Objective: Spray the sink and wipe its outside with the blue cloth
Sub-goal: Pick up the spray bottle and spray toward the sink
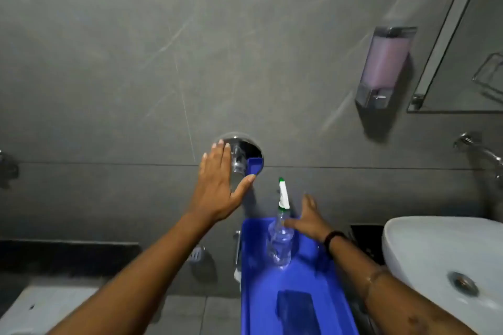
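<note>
A clear spray bottle (280,242) with a white and green nozzle stands in a blue tray (261,288). My right hand (307,221) reaches over the tray, fingers spread, fingertips touching the bottle's neck without closing round it. The folded blue cloth (295,307) lies in the tray nearer to me. A white sink (424,247) with a metal drain sits at the lower right. My left hand (220,187) is open and flat, raised in front of a round chrome wall fitting (245,149), holding nothing.
A soap dispenser (383,68) with pink liquid hangs on the grey tiled wall at the right, beside a mirror edge (446,43). A chrome tap (481,152) juts out above the sink. A white surface (40,310) lies at the lower left.
</note>
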